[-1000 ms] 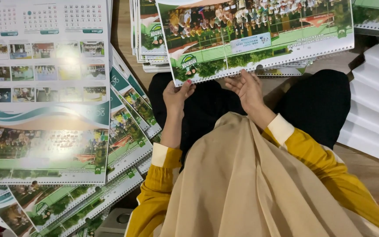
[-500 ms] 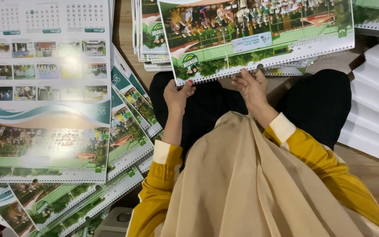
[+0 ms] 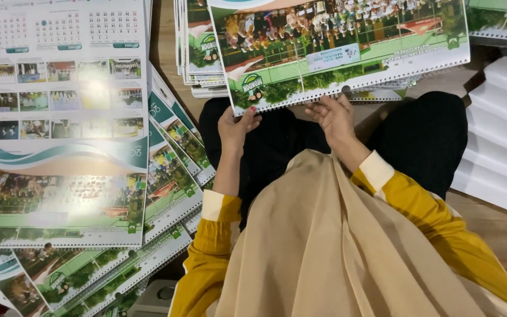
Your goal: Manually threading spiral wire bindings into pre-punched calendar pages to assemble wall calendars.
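I hold a spiral-bound wall calendar (image 3: 347, 47) with a green photo page over my lap. My left hand (image 3: 236, 126) grips its near left corner at the wire binding. My right hand (image 3: 335, 117) touches the binding edge near the middle, fingers curled on the wire. My sleeves are mustard yellow with cream cuffs, and a beige cloth hangs in front of my chest. My legs in black lie under the calendar.
A fanned pile of the same calendars (image 3: 60, 147) covers the floor at the left. Another stack (image 3: 200, 53) sits behind the held one. Stacked white sheets (image 3: 500, 141) lie at the right on the wooden floor (image 3: 500, 229).
The held calendar has shifted slightly, and my right hand has slid a little along the wire binding. My left hand keeps its grip on the corner.
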